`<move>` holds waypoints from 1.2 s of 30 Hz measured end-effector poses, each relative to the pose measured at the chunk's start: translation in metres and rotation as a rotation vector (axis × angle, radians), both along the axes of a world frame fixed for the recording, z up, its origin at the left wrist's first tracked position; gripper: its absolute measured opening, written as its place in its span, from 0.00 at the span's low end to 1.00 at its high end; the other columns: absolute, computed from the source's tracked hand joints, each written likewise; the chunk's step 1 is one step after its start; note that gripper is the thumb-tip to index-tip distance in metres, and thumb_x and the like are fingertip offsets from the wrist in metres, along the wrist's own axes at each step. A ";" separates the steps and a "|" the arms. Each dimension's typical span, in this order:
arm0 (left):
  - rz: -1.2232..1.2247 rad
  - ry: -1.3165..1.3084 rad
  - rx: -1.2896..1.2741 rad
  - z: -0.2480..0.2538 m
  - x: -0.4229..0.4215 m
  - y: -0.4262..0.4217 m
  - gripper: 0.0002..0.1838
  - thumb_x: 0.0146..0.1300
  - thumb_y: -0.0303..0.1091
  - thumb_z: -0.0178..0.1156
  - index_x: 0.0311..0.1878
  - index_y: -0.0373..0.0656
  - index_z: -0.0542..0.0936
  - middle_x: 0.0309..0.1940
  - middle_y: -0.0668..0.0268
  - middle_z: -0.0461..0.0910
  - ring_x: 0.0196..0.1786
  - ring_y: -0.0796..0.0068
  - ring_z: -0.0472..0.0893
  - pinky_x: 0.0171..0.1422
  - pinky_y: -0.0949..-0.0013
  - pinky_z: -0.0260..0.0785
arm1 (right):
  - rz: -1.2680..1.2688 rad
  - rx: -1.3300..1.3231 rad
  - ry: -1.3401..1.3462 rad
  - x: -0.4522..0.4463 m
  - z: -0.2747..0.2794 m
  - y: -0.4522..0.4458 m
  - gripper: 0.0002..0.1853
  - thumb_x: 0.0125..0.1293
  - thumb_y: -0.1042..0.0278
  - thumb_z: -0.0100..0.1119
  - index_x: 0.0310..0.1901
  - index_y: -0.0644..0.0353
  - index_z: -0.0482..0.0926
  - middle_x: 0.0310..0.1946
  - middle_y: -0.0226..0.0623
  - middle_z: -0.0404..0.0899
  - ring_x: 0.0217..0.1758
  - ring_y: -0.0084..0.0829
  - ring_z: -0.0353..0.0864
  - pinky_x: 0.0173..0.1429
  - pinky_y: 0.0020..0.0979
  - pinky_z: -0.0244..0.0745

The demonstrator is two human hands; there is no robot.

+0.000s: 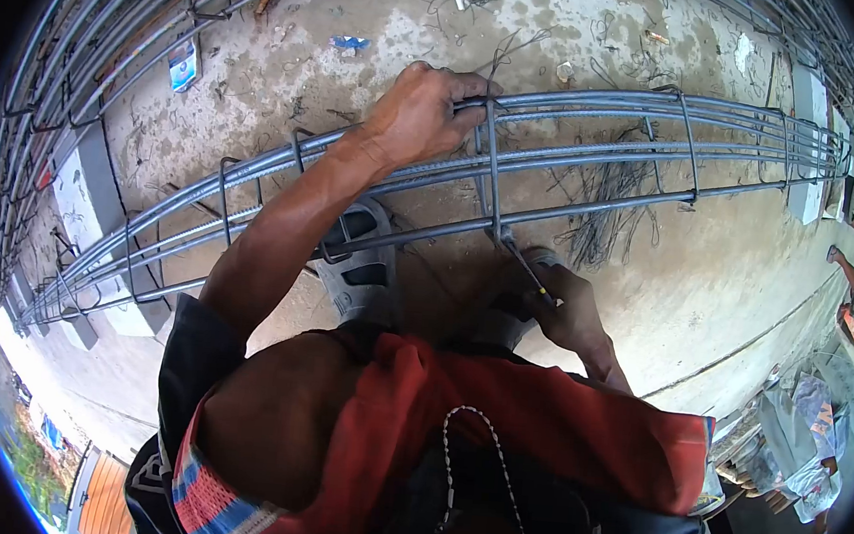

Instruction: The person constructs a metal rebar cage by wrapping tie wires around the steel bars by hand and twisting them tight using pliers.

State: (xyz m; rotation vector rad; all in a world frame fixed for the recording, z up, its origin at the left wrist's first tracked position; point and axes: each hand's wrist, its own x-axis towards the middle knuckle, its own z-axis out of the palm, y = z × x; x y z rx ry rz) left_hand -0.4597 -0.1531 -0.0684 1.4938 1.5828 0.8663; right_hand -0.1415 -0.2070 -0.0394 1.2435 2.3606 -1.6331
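A long rebar cage point(593, 202) of grey bars and square stirrups lies across the view. My left hand point(424, 111) is closed round its far bar, beside a stirrup point(491, 167). Thin wire ends point(509, 53) stick up past those fingertips. My right hand point(575, 319) grips a rebar tying hook point(529, 273), a thin metal rod with a yellow mark; its handle is mostly hidden in the fist. The hook's tip meets the near bar at the stirrup's lower corner, where the tie itself is too small to make out.
Loose tie wire point(612, 206) lies in a heap under the cage. Pale blocks point(100, 211) support the left end and another block point(808, 146) the right. More rebar cages point(95, 30) stand at upper left and upper right. My sandalled foot point(362, 262) is close to the cage.
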 end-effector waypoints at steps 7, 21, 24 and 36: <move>-0.036 0.020 0.000 -0.003 -0.004 -0.002 0.14 0.55 0.31 0.66 0.46 0.40 0.82 0.33 0.47 0.82 0.40 0.46 0.81 0.49 0.55 0.74 | -0.375 -0.636 -0.098 0.071 0.008 0.006 0.23 0.57 0.74 0.58 0.57 0.62 0.75 0.37 0.33 0.78 0.32 0.27 0.74 0.38 0.27 0.69; -0.050 0.006 0.057 -0.010 -0.003 -0.004 0.18 0.53 0.26 0.63 0.50 0.43 0.82 0.34 0.45 0.81 0.41 0.45 0.81 0.50 0.53 0.74 | 0.445 0.832 -0.582 -0.072 0.149 0.163 0.33 0.61 0.80 0.51 0.68 0.41 0.66 0.54 0.36 0.74 0.48 0.37 0.78 0.50 0.39 0.73; -0.138 0.026 -0.155 0.014 -0.014 0.000 0.18 0.57 0.30 0.64 0.52 0.41 0.80 0.34 0.45 0.81 0.37 0.46 0.81 0.46 0.52 0.73 | 0.698 1.416 -0.603 -0.104 0.139 0.194 0.39 0.58 0.80 0.53 0.69 0.30 0.63 0.61 0.31 0.67 0.61 0.36 0.70 0.67 0.44 0.64; -0.150 -0.002 -0.053 -0.004 -0.014 0.003 0.17 0.54 0.27 0.64 0.49 0.39 0.80 0.30 0.44 0.80 0.37 0.43 0.81 0.43 0.51 0.73 | 0.978 1.780 -0.254 -0.132 0.110 0.224 0.32 0.65 0.61 0.46 0.66 0.08 0.58 0.71 0.14 0.57 0.73 0.25 0.60 0.74 0.38 0.54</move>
